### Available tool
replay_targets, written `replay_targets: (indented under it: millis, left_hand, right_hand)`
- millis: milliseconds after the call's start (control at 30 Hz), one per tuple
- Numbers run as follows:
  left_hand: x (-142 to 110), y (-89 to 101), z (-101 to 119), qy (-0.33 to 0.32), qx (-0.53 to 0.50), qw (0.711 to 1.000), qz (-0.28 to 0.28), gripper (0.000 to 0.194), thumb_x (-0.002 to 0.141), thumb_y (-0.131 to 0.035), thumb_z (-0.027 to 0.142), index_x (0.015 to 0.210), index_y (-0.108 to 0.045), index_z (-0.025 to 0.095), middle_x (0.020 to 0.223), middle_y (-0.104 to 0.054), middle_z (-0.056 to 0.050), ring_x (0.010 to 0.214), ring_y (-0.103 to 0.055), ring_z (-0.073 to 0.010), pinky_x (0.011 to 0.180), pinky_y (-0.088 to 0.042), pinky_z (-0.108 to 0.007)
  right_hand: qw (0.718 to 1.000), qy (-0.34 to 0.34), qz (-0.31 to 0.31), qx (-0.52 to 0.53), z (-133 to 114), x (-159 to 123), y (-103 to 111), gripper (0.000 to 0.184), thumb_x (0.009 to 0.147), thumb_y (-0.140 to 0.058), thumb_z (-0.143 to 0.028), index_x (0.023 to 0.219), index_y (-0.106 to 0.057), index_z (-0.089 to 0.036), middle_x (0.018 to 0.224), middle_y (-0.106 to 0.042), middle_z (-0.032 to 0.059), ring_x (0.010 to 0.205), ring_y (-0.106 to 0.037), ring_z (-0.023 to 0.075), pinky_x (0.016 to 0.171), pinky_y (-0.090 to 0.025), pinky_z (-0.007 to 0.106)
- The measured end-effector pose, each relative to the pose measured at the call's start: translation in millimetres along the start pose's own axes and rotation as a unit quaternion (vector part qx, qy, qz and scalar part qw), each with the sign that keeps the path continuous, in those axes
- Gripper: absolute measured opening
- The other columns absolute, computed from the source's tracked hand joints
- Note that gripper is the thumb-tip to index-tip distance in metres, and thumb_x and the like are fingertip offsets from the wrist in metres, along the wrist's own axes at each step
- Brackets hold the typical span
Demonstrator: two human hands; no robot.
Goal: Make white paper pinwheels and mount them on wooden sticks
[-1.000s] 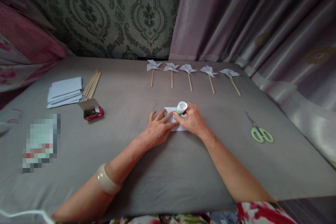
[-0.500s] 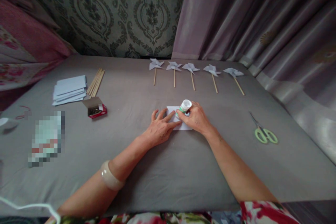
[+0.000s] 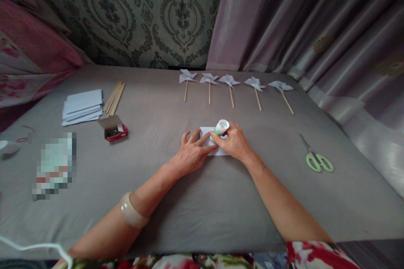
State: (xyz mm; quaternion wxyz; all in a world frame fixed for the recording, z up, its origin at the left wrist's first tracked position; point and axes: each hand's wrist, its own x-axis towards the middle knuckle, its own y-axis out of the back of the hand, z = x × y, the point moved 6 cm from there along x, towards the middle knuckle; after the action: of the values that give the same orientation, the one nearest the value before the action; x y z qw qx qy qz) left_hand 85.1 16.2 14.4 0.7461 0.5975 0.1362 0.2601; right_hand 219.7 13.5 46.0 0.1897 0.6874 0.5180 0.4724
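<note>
A small white sheet of paper lies on the grey cloth in front of me. My left hand rests on its left side with the fingers spread, pressing it flat. In my right hand is a white and green glue stick, tilted, its lower end down at the paper. The fingers hide where the glue stick meets the sheet.
Several paper pinwheels on sticks lie in a row at the back. Green-handled scissors are at the right. To the left are stacked paper sheets, wooden sticks, an open red box and a blurred-out packet.
The glue stick and my right hand have shifted very slightly to the left over the paper. My left hand stays in place on the sheet.
</note>
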Motion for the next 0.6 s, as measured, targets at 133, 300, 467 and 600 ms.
replay_targets:
  millis: [133, 300, 467, 600]
  left_hand:
    - [-0.2, 0.6, -0.1, 0.0, -0.002, 1.0, 0.001, 0.039, 0.094, -0.039, 0.025, 0.126, -0.057, 0.039, 0.145, -0.044, -0.006, 0.134, -0.03, -0.0375, 0.102, -0.02, -0.067]
    - [-0.4, -0.2, -1.2, 0.003, -0.009, 1.0, 0.011, 0.04, 0.094, -0.041, 0.025, 0.127, -0.055, 0.042, 0.146, -0.043, -0.004, 0.134, -0.031, -0.0364, 0.103, -0.019, -0.067]
    - [-0.8, -1.5, -1.8, 0.002, -0.003, 1.0, 0.006, 0.039, 0.094, -0.039, 0.025, 0.125, -0.057, 0.04, 0.145, -0.044, -0.004, 0.134, -0.03, -0.0363, 0.103, -0.019, -0.066]
    - [-0.8, -1.3, -1.4, 0.001, 0.002, 1.0, 0.006, 0.04, 0.094, -0.038, 0.025, 0.127, -0.055, 0.041, 0.147, -0.042, -0.004, 0.134, -0.03, -0.0363, 0.103, -0.02, -0.066]
  right_hand:
    - [1.0, 0.0, -0.003, -0.003, 0.5, -1.1, 0.6, 0.016, 0.08, -0.06, -0.033, 0.07, -0.055, -0.021, 0.069, -0.061, 0.0034, 0.072, -0.057, 0.0199, 0.075, -0.042, 0.034]
    - [1.0, 0.0, 0.006, -0.003, -1.2, 0.7, 0.9, 0.018, 0.08, -0.06, -0.032, 0.067, -0.053, -0.022, 0.068, -0.06, 0.0028, 0.073, -0.058, 0.0197, 0.074, -0.042, 0.034]
    - [1.0, 0.007, -0.001, -0.004, -1.4, -0.4, 0.8, 0.019, 0.08, -0.06, -0.034, 0.068, -0.053, -0.021, 0.067, -0.059, 0.0026, 0.071, -0.057, 0.0194, 0.072, -0.041, 0.033]
    - [1.0, 0.006, 0.006, -0.005, -1.1, -0.2, 1.5, 0.018, 0.08, -0.061, -0.033, 0.068, -0.053, -0.021, 0.066, -0.059, 0.0021, 0.071, -0.057, 0.0191, 0.072, -0.041, 0.033]
